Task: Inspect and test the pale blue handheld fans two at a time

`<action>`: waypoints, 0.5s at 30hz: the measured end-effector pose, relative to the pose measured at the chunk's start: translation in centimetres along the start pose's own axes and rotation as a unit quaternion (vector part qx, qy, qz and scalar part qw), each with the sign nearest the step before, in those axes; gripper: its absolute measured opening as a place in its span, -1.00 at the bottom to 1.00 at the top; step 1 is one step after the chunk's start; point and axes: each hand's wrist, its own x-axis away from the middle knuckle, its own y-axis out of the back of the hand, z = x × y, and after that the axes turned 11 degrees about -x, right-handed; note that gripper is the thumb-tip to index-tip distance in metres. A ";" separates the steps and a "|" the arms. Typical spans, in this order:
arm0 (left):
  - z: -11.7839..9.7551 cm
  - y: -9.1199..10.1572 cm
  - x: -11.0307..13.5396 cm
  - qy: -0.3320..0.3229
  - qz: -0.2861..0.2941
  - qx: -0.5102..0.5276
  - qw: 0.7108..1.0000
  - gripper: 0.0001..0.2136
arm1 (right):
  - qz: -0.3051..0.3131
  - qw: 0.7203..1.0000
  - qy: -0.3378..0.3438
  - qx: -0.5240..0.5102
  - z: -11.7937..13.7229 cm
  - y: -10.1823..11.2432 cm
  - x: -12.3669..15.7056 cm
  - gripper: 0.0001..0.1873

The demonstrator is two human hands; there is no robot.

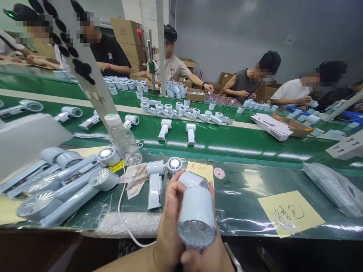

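Note:
Two pale-blue cylindrical heads show between my hands, one behind the other. The nearer one, a handheld fan [197,206], tilts its vaned end toward me. Behind it is the other fan head [193,179]; I cannot tell whether the two are joined. My left hand [170,215] wraps the left side, its fingers reaching up to the rear head. My right hand [208,249] closes around the right and underside, with a thumb below the vaned end. Just left of my hands lie a folded handheld fan [154,185] and an upright fan head [174,165].
Several handheld fans [76,181] are piled at left beside a clear plastic bottle [123,139]. A white cable [120,211] crosses the bench edge. Yellow notes [292,213] and a plastic bag [331,185] lie right. Beyond, a green conveyor [232,139] carries fans; people work behind it.

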 end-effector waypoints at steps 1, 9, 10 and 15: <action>0.1 0.0 -0.1 -0.008 -0.005 -0.019 1.000 -0.63 | -0.003 1.000 0.008 -0.016 0.0 0.0 -0.1 0.50; 0.0 1.4 -1.4 -0.060 0.122 -0.288 0.948 -0.67 | -0.071 0.911 -0.185 -0.362 1.2 2.5 -1.6 -0.34; -0.3 1.7 -1.8 -0.061 0.123 -0.283 0.949 -0.66 | -0.070 0.896 -0.206 -0.387 1.6 3.1 -2.0 -0.34; -3.5 2.7 -2.9 -0.050 0.198 -0.265 0.943 -0.75 | -0.145 0.887 -0.240 -0.367 3.8 5.8 -4.2 -0.43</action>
